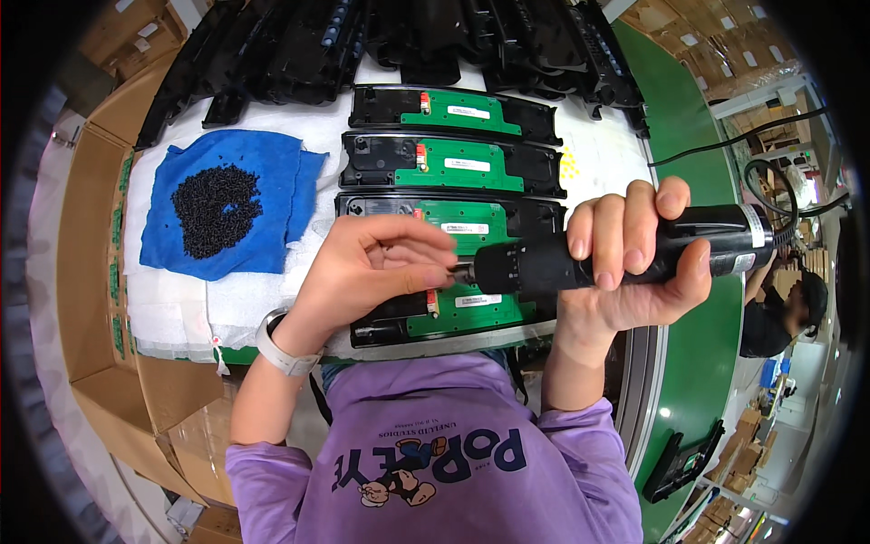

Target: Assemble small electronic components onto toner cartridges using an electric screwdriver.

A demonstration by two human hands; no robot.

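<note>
Now right hand point(634, 263) wrapped around black electric screwdriver point(616, 258), held level; left hand point(376, 272) fingers point(430, 272) pinched at bit tip. Seat screw straight, keep driver steady.

White padded bench point(172, 304) carries blue cloth point(263, 195) and, apparently, black housings point(453, 113).
</note>
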